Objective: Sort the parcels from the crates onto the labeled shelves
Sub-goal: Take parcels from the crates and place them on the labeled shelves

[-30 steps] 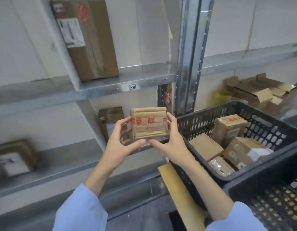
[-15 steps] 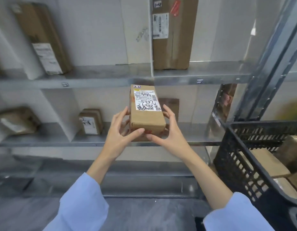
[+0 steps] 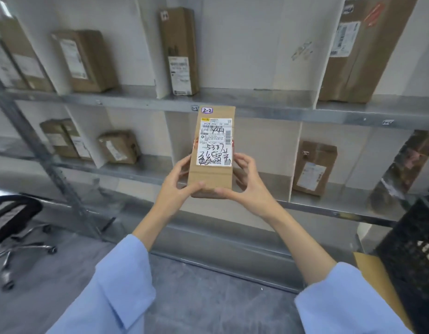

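grey metal shelving [image 3: 256, 109] against a pale wall, w/ white dividers [image 3: 295, 160] cutting each level into bays. grey floor [image 3: 208, 297] below. black office chair [image 3: 13, 218] at far left, corner of a black plastic crate [image 3: 411, 249] at far right w/ a cardboard sheet [image 3: 377, 280] beside it.

parcel [image 3: 209, 174], a brown carton, is held upright in mid-air in front of the shelving, centre of view, touching no shelf. white shipping label [image 3: 214, 143] faces the camera w/ handwritten marks incl. "5387". a small tag [image 3: 207, 110] at its top reads "2-2". parcel's top edge overlaps the upper shelf's front lip in view.

left hand [image 3: 174, 189] grips the parcel's lower left: thumb across the front near the bottom, fingers curled round the side & back. right hand [image 3: 249, 189] mirrors it on the lower right. both wrapped tight on the carton. light blue sleeves [image 3: 117, 285] on both arms.

other cartons sit in the bays: a tall narrow box [image 3: 178, 44] above the parcel, a big box [image 3: 360, 56] upper right, a smaller box [image 3: 314, 167] on the mid level to the right, several more at left.
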{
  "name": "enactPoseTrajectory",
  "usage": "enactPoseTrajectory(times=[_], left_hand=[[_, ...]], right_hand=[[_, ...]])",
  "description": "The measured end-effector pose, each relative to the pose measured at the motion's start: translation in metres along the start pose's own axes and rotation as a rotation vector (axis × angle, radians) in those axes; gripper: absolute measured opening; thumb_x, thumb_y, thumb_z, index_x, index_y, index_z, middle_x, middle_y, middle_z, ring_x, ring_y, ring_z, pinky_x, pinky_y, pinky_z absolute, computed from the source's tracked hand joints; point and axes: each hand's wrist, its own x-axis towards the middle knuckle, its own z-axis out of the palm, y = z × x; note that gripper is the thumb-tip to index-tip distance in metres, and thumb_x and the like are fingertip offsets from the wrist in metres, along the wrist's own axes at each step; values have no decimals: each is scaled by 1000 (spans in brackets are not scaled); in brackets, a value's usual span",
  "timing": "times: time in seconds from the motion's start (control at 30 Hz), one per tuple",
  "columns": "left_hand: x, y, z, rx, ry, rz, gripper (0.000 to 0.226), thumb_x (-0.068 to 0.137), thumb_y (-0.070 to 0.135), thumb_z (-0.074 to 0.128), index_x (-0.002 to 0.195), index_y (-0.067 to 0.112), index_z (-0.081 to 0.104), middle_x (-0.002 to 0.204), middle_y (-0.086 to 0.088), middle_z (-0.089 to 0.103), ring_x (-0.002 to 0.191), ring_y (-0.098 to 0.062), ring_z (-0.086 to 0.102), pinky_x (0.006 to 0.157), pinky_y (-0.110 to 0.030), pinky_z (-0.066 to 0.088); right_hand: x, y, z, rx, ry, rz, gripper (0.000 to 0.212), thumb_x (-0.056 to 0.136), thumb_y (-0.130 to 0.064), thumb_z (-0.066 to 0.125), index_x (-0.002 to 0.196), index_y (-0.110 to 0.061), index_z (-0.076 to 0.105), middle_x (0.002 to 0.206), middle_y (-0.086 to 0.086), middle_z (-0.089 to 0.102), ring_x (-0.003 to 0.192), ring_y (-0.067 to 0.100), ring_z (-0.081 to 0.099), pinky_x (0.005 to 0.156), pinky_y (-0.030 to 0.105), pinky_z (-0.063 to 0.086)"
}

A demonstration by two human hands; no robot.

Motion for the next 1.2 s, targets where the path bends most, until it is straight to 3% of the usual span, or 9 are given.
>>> enactPoseTrajectory(times=[0.13,0.27,0.33,0.4,0.63,0.83,0.9,1.03,1.2], left_hand=[[-15,-8,-44,-13,44,-11,65,73,27,70,134,26,47,136,14,54,119,-4,55,84,-10,46],[-29,-18,-81,-26,82,-9,71,79,9,79,139,21,43,138,9,51,120,1,54,85,-7,44],[-36,-25,-98,-9,106,11,80,80,1,76,148,17,36,140,5,46,112,16,53,84,-5,44],[-40,-29,-106,-1,112,22,85,79,1,77,150,21,33,135,7,43,109,13,55,80,-5,46],[-56,-33,-164,58,181,79,80,78,12,81,139,37,36,130,22,39,108,12,54,75,-5,48],[-63,-32,-211,135,249,99,77,77,21,83,139,38,40,136,21,48,108,12,54,74,-8,48],[-67,-33,-226,162,273,95,75,77,26,83,135,44,39,133,27,49,108,14,52,73,-6,47],[-71,-42,-256,199,334,61,77,78,23,82,140,35,38,133,22,50,112,7,52,73,-5,46],[-69,-56,-294,230,392,30,75,78,24,82,138,36,39,130,26,50,111,1,56,76,-13,51]], right_hand=[[6,-13,45,25,-12,-18,97,73,-12,85,146,-20,21,148,-10,38,136,1,41,108,18,37],[8,-27,86,-15,-36,-27,117,76,-10,84,156,-22,0,154,-3,26,140,9,36,117,33,33],[11,-36,108,-53,-27,-26,117,78,-14,83,157,-23,-2,157,1,19,143,12,32,119,41,30],[14,-41,120,-98,-8,-33,113,80,-16,82,158,-20,1,155,3,17,144,16,31,120,44,28],[25,-63,179,-126,32,-107,92,84,-15,78,154,-21,19,147,-1,26,135,8,38,114,42,38],[44,-70,221,-37,-25,-111,85,82,-17,80,143,-35,24,142,-16,43,116,-23,42,89,0,36],[51,-73,235,-21,-65,-102,84,83,-18,79,141,-41,22,139,-21,44,114,-24,43,94,6,37],[67,-76,268,-27,-120,-118,86,83,-21,79,149,-28,24,149,-10,45,128,4,49,109,27,38],[96,-73,310,4,-149,-115,90,82,-18,79,152,-23,23,145,-6,48,125,6,52,108,29,40]])
